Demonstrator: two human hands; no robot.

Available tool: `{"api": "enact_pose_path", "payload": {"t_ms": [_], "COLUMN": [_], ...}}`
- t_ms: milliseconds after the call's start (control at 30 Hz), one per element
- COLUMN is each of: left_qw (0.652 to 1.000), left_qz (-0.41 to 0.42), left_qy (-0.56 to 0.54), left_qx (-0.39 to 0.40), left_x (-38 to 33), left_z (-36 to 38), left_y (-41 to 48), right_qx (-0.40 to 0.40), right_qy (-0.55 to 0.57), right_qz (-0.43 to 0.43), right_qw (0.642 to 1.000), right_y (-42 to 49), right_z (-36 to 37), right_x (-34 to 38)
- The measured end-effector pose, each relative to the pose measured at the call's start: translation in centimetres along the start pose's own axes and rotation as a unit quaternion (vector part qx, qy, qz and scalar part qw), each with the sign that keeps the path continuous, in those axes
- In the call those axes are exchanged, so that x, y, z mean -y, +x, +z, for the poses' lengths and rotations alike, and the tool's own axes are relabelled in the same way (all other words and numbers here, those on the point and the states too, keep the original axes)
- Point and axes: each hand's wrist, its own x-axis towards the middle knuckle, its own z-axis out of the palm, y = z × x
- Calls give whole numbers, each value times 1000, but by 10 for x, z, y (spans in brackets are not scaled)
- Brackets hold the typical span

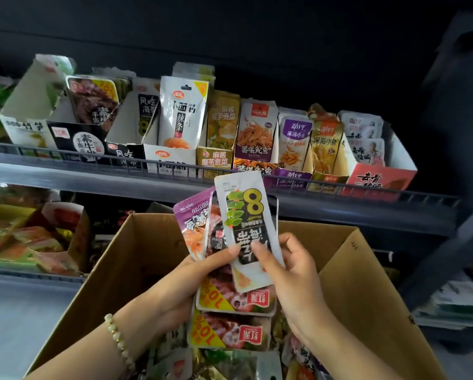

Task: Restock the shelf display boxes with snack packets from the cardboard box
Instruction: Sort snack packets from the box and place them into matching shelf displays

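Holding snack packets [231, 297], cardboard box [361, 283] beneath my hands.
My left hand [186, 286] grips them fanned; my right hand [295, 278] pinches the front white packet [246, 215].

— What did the snack packets [246, 215] at centre frame look like?
— Glossy plastic film, smooth and shiny.
— And the cardboard box [366, 283] below them?
— Matt brown card, slightly rough. The display boxes [169, 160] across the upper frame were printed paperboard, and the shelf [51, 175] was smooth grey metal.
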Motion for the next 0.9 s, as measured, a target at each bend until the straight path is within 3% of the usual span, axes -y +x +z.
{"api": "enact_pose_path", "payload": {"t_ms": [133,267,400,533,700,900], "left_qw": [1000,999,995,992,987,990], "left_qz": [-11,-3,17,24,65,76], "left_qy": [20,37,9,-8,5,36], "left_qx": [5,-37,-96,-125,-150,-110], "left_x": [8,8,1,-7,-16,-21], "left_z": [6,5,-4,-15,-24,-27], "left_y": [-3,-1,5,7,6,2], "right_qx": [-27,-44,-82,-5,80,154], "right_qy": [16,-18,40,35,-80,-146], "right_qz": [51,61,81,78,65,82], "right_qw": [998,997,993,996,991,974], "right_y": [5,11,21,19,13,14], "right_z": [-8,-16,-25,-27,-22,-26], "right_x": [2,6,14,22,26,30]}}
